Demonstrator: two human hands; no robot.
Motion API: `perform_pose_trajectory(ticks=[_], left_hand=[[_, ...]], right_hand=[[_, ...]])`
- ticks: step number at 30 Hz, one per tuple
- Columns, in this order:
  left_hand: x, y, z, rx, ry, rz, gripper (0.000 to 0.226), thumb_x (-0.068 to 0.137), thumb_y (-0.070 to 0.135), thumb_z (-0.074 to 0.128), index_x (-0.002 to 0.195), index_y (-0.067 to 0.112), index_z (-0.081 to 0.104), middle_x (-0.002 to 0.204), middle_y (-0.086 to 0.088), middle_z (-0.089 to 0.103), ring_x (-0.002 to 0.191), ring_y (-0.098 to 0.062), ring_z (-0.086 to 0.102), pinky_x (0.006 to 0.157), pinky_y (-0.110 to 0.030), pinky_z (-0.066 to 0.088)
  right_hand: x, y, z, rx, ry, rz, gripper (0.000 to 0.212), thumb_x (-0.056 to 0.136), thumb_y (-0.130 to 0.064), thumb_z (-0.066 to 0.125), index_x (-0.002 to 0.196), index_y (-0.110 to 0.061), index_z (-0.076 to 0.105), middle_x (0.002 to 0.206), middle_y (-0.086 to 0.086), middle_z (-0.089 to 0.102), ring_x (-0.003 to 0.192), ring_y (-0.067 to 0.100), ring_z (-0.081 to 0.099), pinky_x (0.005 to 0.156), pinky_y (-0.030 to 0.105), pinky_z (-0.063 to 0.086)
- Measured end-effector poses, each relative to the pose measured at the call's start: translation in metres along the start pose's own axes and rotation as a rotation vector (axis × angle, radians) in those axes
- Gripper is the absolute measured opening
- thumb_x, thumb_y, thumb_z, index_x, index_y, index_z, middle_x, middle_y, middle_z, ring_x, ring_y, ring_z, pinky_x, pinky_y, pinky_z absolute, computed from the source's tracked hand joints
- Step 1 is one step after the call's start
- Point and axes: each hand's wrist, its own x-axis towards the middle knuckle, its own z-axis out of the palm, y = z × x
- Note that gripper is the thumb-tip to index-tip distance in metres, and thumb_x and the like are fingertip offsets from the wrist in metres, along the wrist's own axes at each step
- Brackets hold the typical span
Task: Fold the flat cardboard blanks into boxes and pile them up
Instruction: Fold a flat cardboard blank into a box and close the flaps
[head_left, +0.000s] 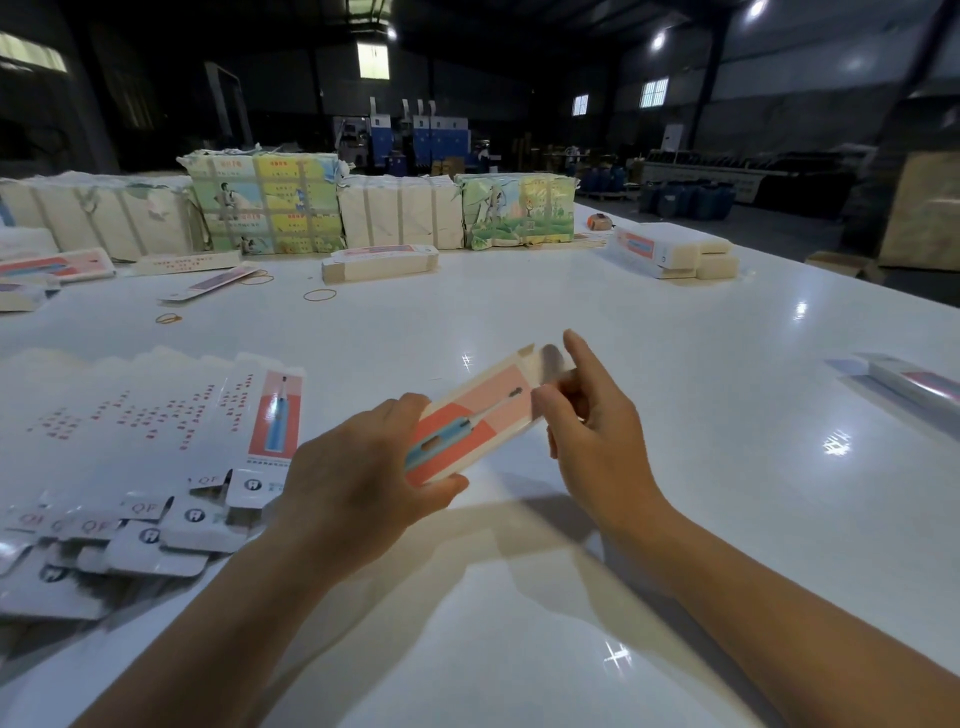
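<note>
Left hand (358, 462) gripping box (467, 415), right hand (592, 431) at blurred flap (550, 361)

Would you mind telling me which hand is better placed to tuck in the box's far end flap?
Probably the right hand: its fingers are at the box's far end, while the left hand grips the near end.

The letters "QF" can be read on the end flaps of the flat cardboard blanks (156, 467) fanned out at the left of the table. The small red print on their panels is too fine to be read.
</note>
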Motion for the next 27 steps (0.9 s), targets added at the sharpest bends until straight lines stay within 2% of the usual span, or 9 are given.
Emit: perform_pose_trajectory(ticks=[4, 7, 10, 14, 16, 19, 24, 25, 27], left_hand=[[-0.001, 0.002, -0.002, 0.046, -0.001, -0.002, 0.056, 0.074, 0.059, 0.066, 0.115, 0.026, 0.049, 0.109, 0.006, 0.065, 0.083, -0.018, 0.065, 0.066, -0.031, 0.054], [-0.001, 0.003, -0.002, 0.040, 0.003, 0.003, 0.057, 0.074, 0.060, 0.065, 0.117, 0.026, 0.049, 0.110, 0.007, 0.064, 0.082, -0.016, 0.064, 0.065, -0.027, 0.050], [-0.001, 0.002, -0.001, 0.048, -0.004, 0.014, 0.057, 0.075, 0.060, 0.063, 0.118, 0.027, 0.047, 0.110, 0.009, 0.063, 0.082, -0.014, 0.063, 0.065, -0.026, 0.050], [-0.002, 0.001, 0.000, 0.022, -0.017, 0.020, 0.057, 0.076, 0.058, 0.065, 0.119, 0.025, 0.047, 0.111, 0.007, 0.063, 0.085, -0.016, 0.064, 0.067, -0.029, 0.052], [-0.002, 0.002, 0.002, 0.024, -0.038, 0.026, 0.055, 0.078, 0.057, 0.063, 0.119, 0.026, 0.044, 0.115, 0.009, 0.060, 0.087, -0.014, 0.064, 0.068, -0.025, 0.051], [0.000, 0.006, 0.007, 0.043, -0.040, 0.031, 0.057, 0.078, 0.061, 0.059, 0.120, 0.028, 0.039, 0.118, 0.012, 0.057, 0.085, -0.012, 0.062, 0.064, -0.015, 0.041], [0.000, 0.012, 0.008, 0.020, 0.030, 0.024, 0.064, 0.070, 0.066, 0.054, 0.114, 0.018, 0.051, 0.107, 0.001, 0.065, 0.077, -0.018, 0.065, 0.061, -0.025, 0.049], [0.000, 0.012, 0.007, 0.007, 0.041, 0.028, 0.066, 0.068, 0.065, 0.050, 0.112, 0.016, 0.053, 0.106, -0.001, 0.067, 0.076, -0.021, 0.067, 0.060, -0.025, 0.047], [-0.001, 0.013, 0.005, -0.009, 0.066, 0.042, 0.068, 0.066, 0.065, 0.046, 0.110, 0.015, 0.055, 0.105, -0.002, 0.068, 0.076, -0.022, 0.068, 0.060, -0.023, 0.043]], right_hand=[[0.000, 0.000, 0.001, -0.111, -0.011, -0.063, 0.029, 0.098, -0.018, 0.047, 0.105, -0.046, 0.048, 0.091, -0.017, 0.058, 0.090, -0.008, 0.055, 0.071, 0.006, 0.044], [0.001, 0.002, 0.001, -0.089, 0.017, -0.080, 0.019, 0.095, -0.012, 0.048, 0.090, -0.026, 0.059, 0.086, -0.008, 0.064, 0.083, 0.006, 0.060, 0.068, 0.015, 0.048], [0.001, 0.002, 0.003, -0.119, 0.008, -0.089, 0.023, 0.094, -0.008, 0.046, 0.085, -0.024, 0.061, 0.084, -0.005, 0.065, 0.079, 0.011, 0.060, 0.068, 0.022, 0.049], [0.000, 0.003, 0.003, -0.172, 0.007, -0.119, 0.022, 0.094, -0.006, 0.045, 0.086, -0.018, 0.061, 0.085, -0.002, 0.064, 0.080, 0.014, 0.060, 0.071, 0.030, 0.050], [-0.001, 0.004, 0.003, -0.205, 0.005, -0.136, 0.020, 0.095, -0.005, 0.045, 0.088, -0.015, 0.061, 0.086, -0.001, 0.063, 0.082, 0.015, 0.059, 0.072, 0.033, 0.050], [-0.004, 0.004, 0.006, -0.270, -0.027, -0.192, 0.019, 0.094, -0.005, 0.046, 0.088, -0.015, 0.061, 0.086, -0.003, 0.063, 0.080, 0.010, 0.057, 0.070, 0.025, 0.047], [-0.002, 0.002, 0.005, -0.314, 0.018, -0.209, 0.015, 0.093, -0.015, 0.054, 0.094, -0.029, 0.060, 0.096, -0.013, 0.050, 0.091, 0.004, 0.052, 0.074, 0.018, 0.044], [-0.001, 0.001, 0.004, -0.316, 0.062, -0.196, 0.017, 0.091, -0.019, 0.058, 0.101, -0.033, 0.057, 0.103, -0.013, 0.043, 0.100, 0.003, 0.048, 0.080, 0.020, 0.045], [0.003, -0.001, 0.003, -0.252, 0.130, -0.092, 0.045, 0.086, -0.025, 0.068, 0.121, -0.038, 0.044, 0.120, -0.015, 0.032, 0.114, 0.007, 0.041, 0.090, 0.022, 0.044]])
